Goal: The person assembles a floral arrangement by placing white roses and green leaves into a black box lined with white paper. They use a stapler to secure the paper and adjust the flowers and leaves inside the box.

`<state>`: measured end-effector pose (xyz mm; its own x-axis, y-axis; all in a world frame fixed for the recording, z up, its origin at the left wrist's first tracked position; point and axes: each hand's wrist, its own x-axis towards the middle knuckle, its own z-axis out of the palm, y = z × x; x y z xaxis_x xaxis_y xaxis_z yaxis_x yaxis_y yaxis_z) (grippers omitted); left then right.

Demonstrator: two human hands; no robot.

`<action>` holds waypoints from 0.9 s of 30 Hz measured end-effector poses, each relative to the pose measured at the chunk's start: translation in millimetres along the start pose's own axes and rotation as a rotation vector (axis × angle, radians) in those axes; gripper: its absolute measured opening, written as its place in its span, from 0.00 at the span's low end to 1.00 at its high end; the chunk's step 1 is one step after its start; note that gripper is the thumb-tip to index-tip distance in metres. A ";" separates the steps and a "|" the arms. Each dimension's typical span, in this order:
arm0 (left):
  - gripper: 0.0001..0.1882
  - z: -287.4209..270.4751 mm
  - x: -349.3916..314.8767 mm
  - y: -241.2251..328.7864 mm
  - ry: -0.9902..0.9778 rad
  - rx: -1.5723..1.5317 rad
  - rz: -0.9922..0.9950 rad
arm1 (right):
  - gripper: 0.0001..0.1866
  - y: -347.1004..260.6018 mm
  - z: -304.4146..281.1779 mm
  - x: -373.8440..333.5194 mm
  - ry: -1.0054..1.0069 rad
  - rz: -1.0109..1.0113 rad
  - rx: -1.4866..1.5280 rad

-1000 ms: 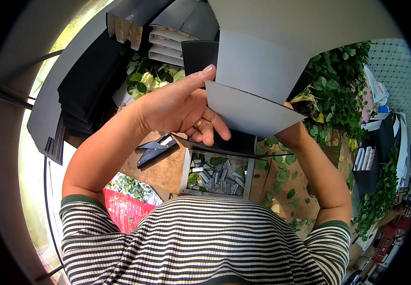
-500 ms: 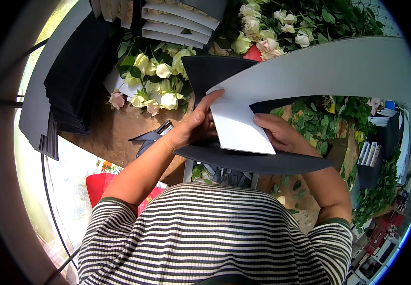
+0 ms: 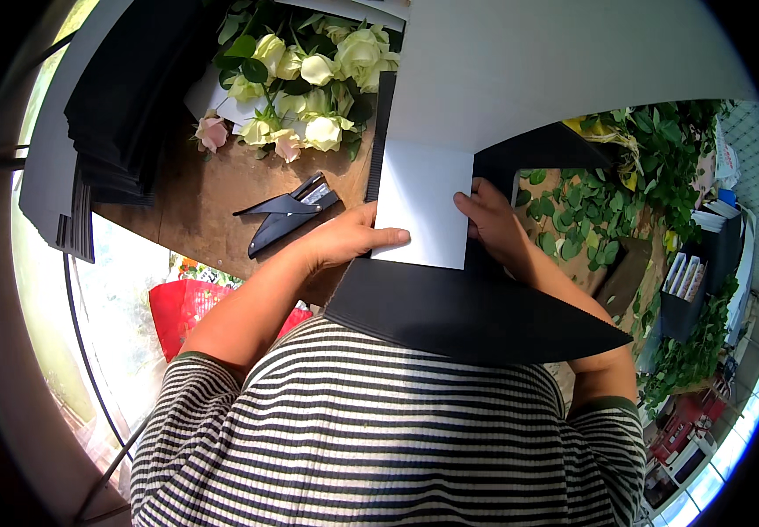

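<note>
L hand (image 3: pixel 344 239) & R hand (image 3: pixel 497 221), half-closed, grip stiff white-and-black card (image 3: pixel 423 206), part-folded, flaps unfastened afaict from here, slim black-and-silver stapler (image 3: pixel 290 213) untouched.

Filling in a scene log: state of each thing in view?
Black-and-white cardboard sheet: creased, held in both hands
Bare left hand: gripping, thumb on white panel
Bare right hand: gripping, thumb at panel's right edge
Black-and-silver hand tool: unheld, on brown wooden table
Black cardboard sheets: stacked
Cream and pink roses: blooms open
Green leaves: scattered
Red printed wrapper: partly hidden
</note>
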<state>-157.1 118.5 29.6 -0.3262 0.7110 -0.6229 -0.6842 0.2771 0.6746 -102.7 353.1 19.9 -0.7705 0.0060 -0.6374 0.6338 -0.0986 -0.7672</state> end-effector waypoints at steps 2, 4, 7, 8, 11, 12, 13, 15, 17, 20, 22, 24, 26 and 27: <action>0.28 -0.5 -2.4 -1.5 0.058 -0.014 0.008 | 0.19 5.8 3.4 1.2 0.050 -0.054 -0.176; 0.25 -6.6 2.5 -15.3 0.081 -0.028 0.026 | 0.21 11.7 6.7 3.0 0.084 -0.133 -0.221; 0.24 -10.2 5.4 -21.0 0.094 -0.018 0.055 | 0.27 -9.9 5.2 -4.1 0.216 -0.215 -0.895; 0.24 -9.6 5.3 -20.2 0.102 -0.013 0.048 | 0.30 -13.9 4.8 -4.9 0.211 -0.432 -0.964; 0.22 -7.5 5.1 -23.3 0.132 -0.020 0.129 | 0.38 -12.9 4.3 0.2 0.113 -0.889 -1.149; 0.23 -7.5 5.2 -24.0 0.168 0.046 0.128 | 0.40 -7.3 5.4 6.3 0.032 -0.903 -1.214; 0.23 -7.6 5.1 -24.6 0.203 0.111 0.126 | 0.43 -4.1 7.1 10.2 -0.050 -0.917 -1.277; 0.24 -5.0 -0.9 -15.0 0.293 0.445 0.063 | 0.48 -1.0 10.7 9.2 -0.105 -0.860 -1.272; 0.25 -1.2 -13.5 16.8 0.375 0.989 -0.057 | 0.47 -0.4 13.5 9.6 -0.102 -0.853 -1.285; 0.27 -11.5 -15.3 20.2 0.418 1.293 0.112 | 0.45 6.4 16.7 12.5 -0.114 -0.873 -1.333; 0.26 -10.3 -4.6 27.2 0.363 1.399 0.327 | 0.43 12.3 16.4 16.5 -0.091 -0.909 -1.362; 0.33 -8.5 3.5 40.8 0.143 1.516 0.705 | 0.41 14.3 19.5 18.5 -0.061 -0.968 -1.370; 0.44 -3.0 28.1 51.9 0.082 1.456 0.862 | 0.36 15.9 17.0 20.2 -0.062 -0.986 -1.285; 0.50 -3.2 41.4 49.2 0.120 1.501 0.796 | 0.34 15.9 15.2 19.1 -0.114 -0.902 -1.300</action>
<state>-206.3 159.5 35.7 -0.3499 0.9354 0.0516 0.8088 0.2738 0.5205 -108.3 336.5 -3.4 -0.8728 -0.4880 0.0054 -0.4383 0.7788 -0.4487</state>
